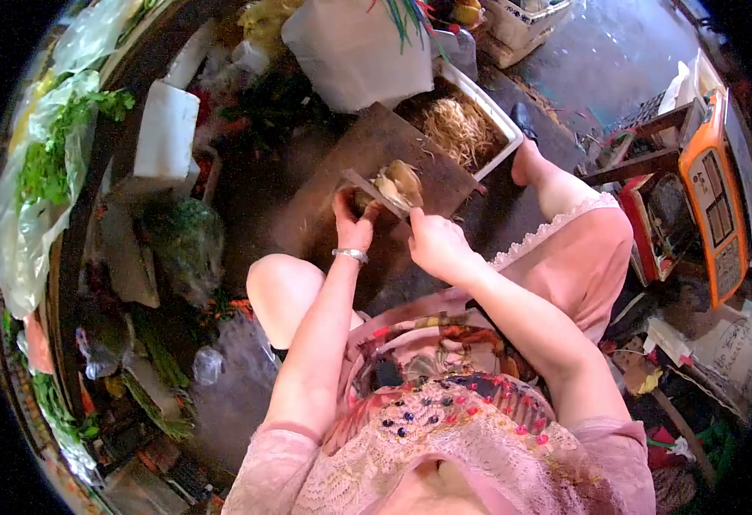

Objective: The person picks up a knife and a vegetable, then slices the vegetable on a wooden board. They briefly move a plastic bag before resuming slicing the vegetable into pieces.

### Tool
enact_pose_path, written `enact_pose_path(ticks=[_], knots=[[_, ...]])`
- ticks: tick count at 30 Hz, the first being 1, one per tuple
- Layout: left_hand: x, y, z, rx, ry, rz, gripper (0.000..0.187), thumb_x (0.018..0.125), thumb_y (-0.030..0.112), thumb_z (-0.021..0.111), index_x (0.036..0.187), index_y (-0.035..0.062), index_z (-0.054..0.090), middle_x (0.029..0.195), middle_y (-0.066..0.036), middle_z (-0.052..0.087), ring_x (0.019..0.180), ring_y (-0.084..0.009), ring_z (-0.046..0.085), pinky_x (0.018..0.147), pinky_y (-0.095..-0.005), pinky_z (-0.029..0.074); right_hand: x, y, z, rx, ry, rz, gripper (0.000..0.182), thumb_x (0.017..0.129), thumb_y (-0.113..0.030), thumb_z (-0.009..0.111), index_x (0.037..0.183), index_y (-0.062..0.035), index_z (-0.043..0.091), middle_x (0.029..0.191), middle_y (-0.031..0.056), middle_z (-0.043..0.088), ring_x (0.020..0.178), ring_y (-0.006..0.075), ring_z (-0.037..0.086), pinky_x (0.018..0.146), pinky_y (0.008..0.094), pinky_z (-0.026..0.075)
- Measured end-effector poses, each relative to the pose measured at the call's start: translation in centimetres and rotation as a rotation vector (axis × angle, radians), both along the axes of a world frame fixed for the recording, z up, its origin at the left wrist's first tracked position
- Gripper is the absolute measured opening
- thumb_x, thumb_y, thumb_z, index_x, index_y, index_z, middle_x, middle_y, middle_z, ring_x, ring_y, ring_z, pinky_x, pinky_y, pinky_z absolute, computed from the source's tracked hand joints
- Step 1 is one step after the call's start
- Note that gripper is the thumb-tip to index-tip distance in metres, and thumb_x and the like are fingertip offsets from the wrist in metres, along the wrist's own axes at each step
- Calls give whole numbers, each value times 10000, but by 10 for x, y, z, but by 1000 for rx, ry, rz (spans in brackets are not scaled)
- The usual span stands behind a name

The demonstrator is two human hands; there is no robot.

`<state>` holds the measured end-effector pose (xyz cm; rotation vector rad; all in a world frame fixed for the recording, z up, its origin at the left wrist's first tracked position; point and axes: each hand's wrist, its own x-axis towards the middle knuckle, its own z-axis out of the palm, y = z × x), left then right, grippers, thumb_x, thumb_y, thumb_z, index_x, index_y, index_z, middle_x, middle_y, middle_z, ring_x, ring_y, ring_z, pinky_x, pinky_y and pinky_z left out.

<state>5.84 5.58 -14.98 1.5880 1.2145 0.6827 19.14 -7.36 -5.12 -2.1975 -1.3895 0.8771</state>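
At the upper centre of the frame, the right hand (438, 246) is clamped on the handle end of a flat, dark-bladed cleaver (378, 195); the left hand (357, 225) closes around a rounded brown piece (360, 200) against its near side. A pale tan, lumpy piece (400, 183) lies across the blade on the brown wooden board (329, 187). For a controlled cut, tuck the left fingertips behind the edge line, seat the work flat, and press evenly.

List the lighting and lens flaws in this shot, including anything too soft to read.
Head view: fisheye rounds the picture and leaves black corners; the orange device looks bowed; bright flecks of glare on the floor at upper right; sheen on the plastic bag; deep shadow left of the white container; writing on the cardboard too soft to read.
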Motion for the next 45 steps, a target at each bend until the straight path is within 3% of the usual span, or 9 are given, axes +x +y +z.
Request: enact_pose_path(ticks=[5,10,21,33,36,40,41,43,45], knots=[[-14,25,-85,100,-170,-38,560,732,93,771,1201,61,465,1187,-114,485,1107,-268,468,995,-359,367,-5,-34,25,-69,43,-31,193,805,-90,491,939,48,471,780,292,614,809,456,609,733,537,470],[-11,19,-32,322,54,-183,557,720,96,767,1191,59,471,1154,-123,504,1084,-277,476,976,-360,378,-4,-46,31,-104,67,-43,194,805,-78,481,951,50,469,803,299,611,816,458,607,734,537,469],[0,3,-4,-113,-163,-9,609,753,18,714,1279,58,409,1239,-100,496,1157,-223,463,1020,-336,354,0,-8,8,9,29,-13,186,806,-52,471,963,47,461,787,288,612,790,454,612,701,537,478],[0,2,0,37,89,-29,734,741,318,742,1280,-29,383,1311,-226,410,1226,-335,414,1046,-369,321,13,45,-21,-134,14,-15,266,817,-117,543,1042,25,544,947,247,648,895,387,645,804,458,522],[6,2,19,37,154,-38,753,736,354,755,1282,-14,389,1291,-217,422,1208,-336,428,1039,-386,328,22,37,-24,-29,70,-74,184,815,-112,546,958,5,542,901,261,631,924,437,597,788,525,474],[0,7,17,-15,157,-61,755,730,393,769,1280,13,418,1290,-204,429,1204,-329,433,1031,-398,338,39,23,-24,-59,714,-355,415,792,-123,552,1166,56,540,729,226,611,470,251,599,479,350,491],[-2,9,12,-46,145,-89,751,730,403,770,1277,19,428,1298,-202,427,1208,-328,431,1029,-399,341,36,21,-25,-59,710,-359,415,792,-123,552,1166,56,540,729,226,611,470,251,599,479,350,491],[1,4,24,-32,172,-48,679,740,370,767,1242,25,467,1277,-190,464,1189,-309,456,1017,-384,355,28,17,-32,168,299,-210,351,793,-156,586,1092,27,576,906,278,634,876,440,621,783,502,513],[4,5,31,-69,134,-32,624,743,319,773,1216,25,492,1238,-159,511,1155,-276,489,995,-361,378,17,14,-15,112,48,-113,237,802,-171,599,932,22,553,880,272,635,858,435,629,781,515,513]])
